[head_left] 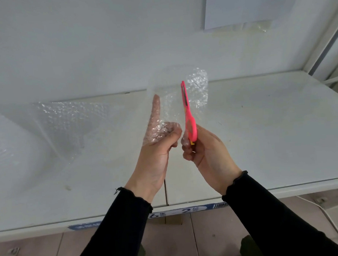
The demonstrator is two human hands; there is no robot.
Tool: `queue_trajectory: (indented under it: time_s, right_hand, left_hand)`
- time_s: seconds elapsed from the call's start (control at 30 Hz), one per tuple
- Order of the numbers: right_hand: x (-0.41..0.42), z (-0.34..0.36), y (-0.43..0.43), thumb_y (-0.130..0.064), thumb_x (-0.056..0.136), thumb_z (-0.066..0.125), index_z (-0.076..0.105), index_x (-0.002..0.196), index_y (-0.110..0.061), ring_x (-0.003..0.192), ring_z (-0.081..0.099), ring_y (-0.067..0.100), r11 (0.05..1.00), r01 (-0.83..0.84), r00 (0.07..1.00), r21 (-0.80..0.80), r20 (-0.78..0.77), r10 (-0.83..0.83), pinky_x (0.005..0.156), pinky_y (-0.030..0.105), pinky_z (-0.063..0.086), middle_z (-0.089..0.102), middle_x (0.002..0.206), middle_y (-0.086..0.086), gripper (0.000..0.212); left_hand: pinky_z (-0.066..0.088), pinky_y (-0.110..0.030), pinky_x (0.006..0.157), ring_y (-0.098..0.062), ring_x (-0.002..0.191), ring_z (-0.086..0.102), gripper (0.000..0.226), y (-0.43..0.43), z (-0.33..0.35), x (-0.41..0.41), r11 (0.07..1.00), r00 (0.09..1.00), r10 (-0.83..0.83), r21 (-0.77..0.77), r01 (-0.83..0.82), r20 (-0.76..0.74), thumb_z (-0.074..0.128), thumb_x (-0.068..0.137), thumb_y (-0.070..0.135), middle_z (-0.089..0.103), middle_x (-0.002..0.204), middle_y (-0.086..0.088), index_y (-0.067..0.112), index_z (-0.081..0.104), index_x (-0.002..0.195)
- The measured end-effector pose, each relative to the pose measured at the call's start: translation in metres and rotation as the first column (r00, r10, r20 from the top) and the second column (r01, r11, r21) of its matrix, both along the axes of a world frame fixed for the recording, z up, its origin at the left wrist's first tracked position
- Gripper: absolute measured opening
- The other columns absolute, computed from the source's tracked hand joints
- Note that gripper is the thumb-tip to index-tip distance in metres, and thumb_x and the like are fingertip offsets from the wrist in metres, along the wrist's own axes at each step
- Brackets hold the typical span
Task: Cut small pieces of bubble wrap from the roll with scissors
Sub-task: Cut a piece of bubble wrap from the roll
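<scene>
The left hand (157, 148) pinches a raised flap of bubble wrap (198, 90) between thumb and curled fingers. Its index finger (156, 108) points to 12 o'clock, veiled by the film. Just at its 3 o'clock, the right hand (205, 151) grips the handles of pink scissors (189, 114), blades up against the wrap. The sheet trails to 9 o'clock, where the roll (7, 149) lies on the white table (273, 131). A paper sheet (241, 4) hangs on the wall at 1 o'clock, and a label strip (189, 210) runs along the table's near edge at 6.

The roll (6, 141) lies on the counter (273, 125) at nine o'clock, its sheet (170, 106) stretching toward three o'clock to the scissors (189, 118) at centre.
</scene>
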State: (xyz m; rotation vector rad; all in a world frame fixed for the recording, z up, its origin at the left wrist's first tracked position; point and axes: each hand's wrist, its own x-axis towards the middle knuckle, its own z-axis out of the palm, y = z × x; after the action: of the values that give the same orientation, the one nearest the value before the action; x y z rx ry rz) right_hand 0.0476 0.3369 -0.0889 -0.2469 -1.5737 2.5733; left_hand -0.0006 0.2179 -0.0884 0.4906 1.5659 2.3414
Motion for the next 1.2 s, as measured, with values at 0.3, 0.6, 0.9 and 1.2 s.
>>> queue_trajectory:
  time_s: [0.3, 0.6, 0.9, 1.2]
  right_hand:
    - [-0.007, -0.001, 0.001, -0.02, 0.104, 0.047, 0.054, 0.069, -0.016, 0.061, 0.04, 0.018, 0.996, 0.07, 0.997, -0.049, 0.023, -0.069, 0.06, 0.029, 0.034, 0.043, 0.06, -0.001, 0.036]
    - [-0.014, 0.011, 0.007, -0.034, 0.099, 0.055, 0.052, 0.064, -0.019, 0.051, 0.037, 0.013, 0.987, 0.093, 0.996, -0.128, 0.026, -0.09, 0.053, 0.024, 0.041, 0.042, 0.058, -0.001, 0.039]
    - [-0.021, 0.008, 0.015, -0.033, 0.097, 0.059, 0.057, 0.07, -0.023, 0.056, 0.039, 0.01, 0.985, 0.107, 0.992, -0.136, 0.086, -0.096, 0.069, 0.028, 0.04, 0.047, 0.065, -0.005, 0.03]
    - [-0.029, 0.011, 0.021, -0.041, 0.096, 0.059, 0.053, 0.061, -0.022, 0.054, 0.033, 0.012, 0.99, 0.099, 0.987, -0.104, 0.14, -0.084, 0.052, 0.023, 0.033, 0.042, 0.063, -0.003, 0.04]
  left_hand:
    - [0.041, -0.027, 0.09, -0.01, 0.071, 0.052, 0.076, 0.005, 0.001, 0.014, 1.0, 1.0, -0.002, -0.032, 0.002, -0.009, 0.058, 0.097, 0.003, 0.051, 0.081, -0.007, 0.048, 0.032, 0.152]
    - [0.046, -0.014, 0.084, -0.003, 0.072, 0.06, 0.077, 0.01, -0.001, 0.022, 0.998, 1.0, -0.02, -0.053, 0.02, -0.016, 0.056, 0.098, -0.001, 0.057, 0.072, 0.008, 0.045, 0.029, 0.153]
    - [0.045, -0.015, 0.085, -0.001, 0.077, 0.062, 0.076, 0.01, -0.005, 0.025, 0.998, 1.0, -0.007, -0.065, 0.007, 0.005, 0.058, 0.097, -0.002, 0.058, 0.079, 0.005, 0.045, 0.034, 0.152]
    - [0.035, -0.028, 0.098, -0.003, 0.079, 0.056, 0.077, 0.005, -0.01, 0.025, 0.994, 1.0, -0.006, -0.11, 0.009, 0.024, 0.061, 0.095, 0.003, 0.055, 0.086, 0.0, 0.052, 0.036, 0.148]
